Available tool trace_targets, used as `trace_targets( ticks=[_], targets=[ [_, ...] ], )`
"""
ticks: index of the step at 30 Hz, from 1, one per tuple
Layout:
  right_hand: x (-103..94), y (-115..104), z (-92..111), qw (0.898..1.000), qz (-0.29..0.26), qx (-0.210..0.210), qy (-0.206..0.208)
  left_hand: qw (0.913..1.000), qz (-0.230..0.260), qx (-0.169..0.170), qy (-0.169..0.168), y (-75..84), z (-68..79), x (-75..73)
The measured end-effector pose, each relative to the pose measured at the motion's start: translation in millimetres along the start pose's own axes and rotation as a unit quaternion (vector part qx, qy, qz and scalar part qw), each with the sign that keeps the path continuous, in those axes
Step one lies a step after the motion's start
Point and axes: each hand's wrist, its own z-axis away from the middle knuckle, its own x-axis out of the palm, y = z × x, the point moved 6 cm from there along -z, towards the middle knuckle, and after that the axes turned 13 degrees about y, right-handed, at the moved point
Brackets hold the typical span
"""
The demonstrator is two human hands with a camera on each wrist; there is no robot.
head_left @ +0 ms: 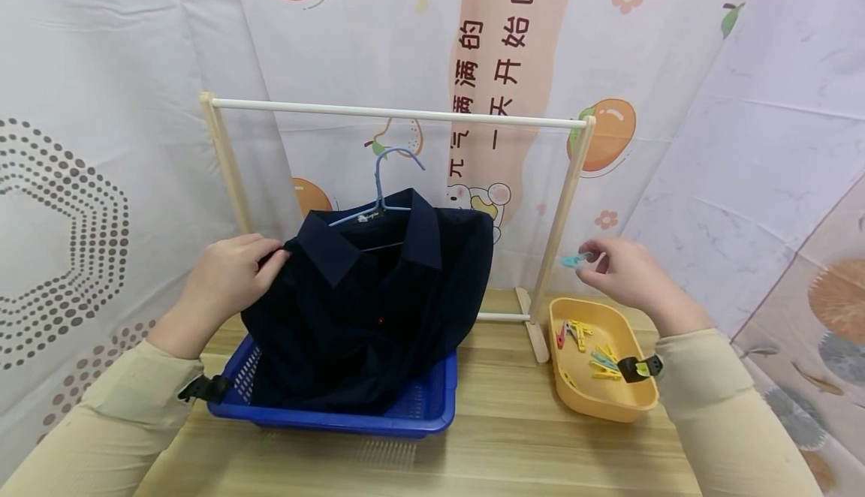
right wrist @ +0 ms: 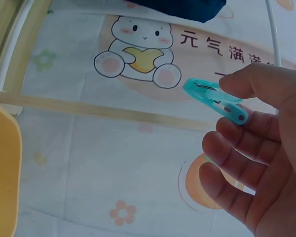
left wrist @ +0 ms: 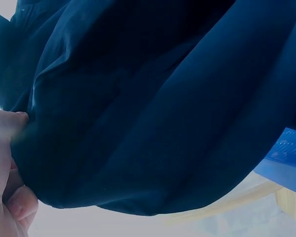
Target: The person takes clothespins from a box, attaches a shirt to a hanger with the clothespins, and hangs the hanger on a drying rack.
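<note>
A dark navy collared shirt is on a blue wire hanger, its lower part bunched in a blue plastic basket. My left hand pinches the shirt's shoulder on the left side; in the left wrist view the thumb and fingers press at the cloth's edge. To the right, my right hand pinches a light blue clothespin between thumb and fingers, held in the air above a yellow tray. The right wrist view shows the clothespin close up, its tip pointing away from the palm.
A wooden rack with a white top bar stands behind the basket; the hanger's hook is below the bar. The yellow tray at the right holds several clothespins. Printed curtains hang around the wooden tabletop.
</note>
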Motion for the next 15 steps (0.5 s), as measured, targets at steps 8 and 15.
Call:
trace_targets(
  ticks=[8,15],
  targets=[
    [-5.0,-21.7,-4.3,0.998,0.001,-0.047,0.041,0.9997,-0.017,-0.018,-0.009,-0.7,-1.9,-1.3],
    [-5.1,-37.8,-9.0,0.992,-0.01,-0.093,0.082,0.9984,-0.029,-0.032,-0.036,0.7,-4.6,1.0]
  ],
)
